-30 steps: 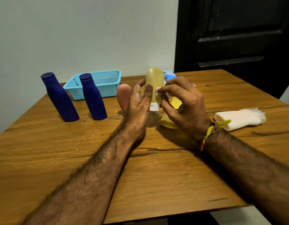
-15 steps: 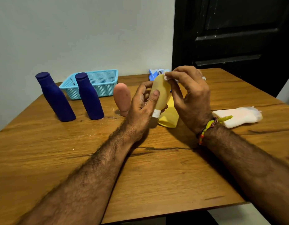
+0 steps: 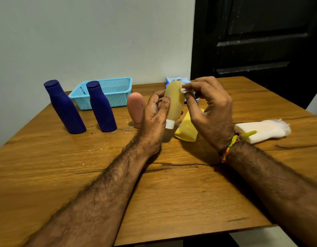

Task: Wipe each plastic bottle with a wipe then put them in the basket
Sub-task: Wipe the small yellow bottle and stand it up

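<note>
Left hand [image 3: 154, 114], which I see from above, grips a pale yellow bottle [image 3: 173, 102] held upside down over the middle of the wooden surface [image 3: 172, 193], its white cap [image 3: 169, 124] pointing down, while my right hand [image 3: 207, 106] pinches a white wipe [image 3: 185, 90] against the bottle's upper end. Two dark blue bottles [image 3: 65, 107] [image 3: 101, 107] stand at the far left just in front of the light blue basket [image 3: 108, 93]; a pink bottle [image 3: 135, 108] stands just left of my left hand. Under my hands lies a bright yellow bottle [image 3: 187, 129], and a white pack of wipes [image 3: 262, 130] rests at the right.
</note>
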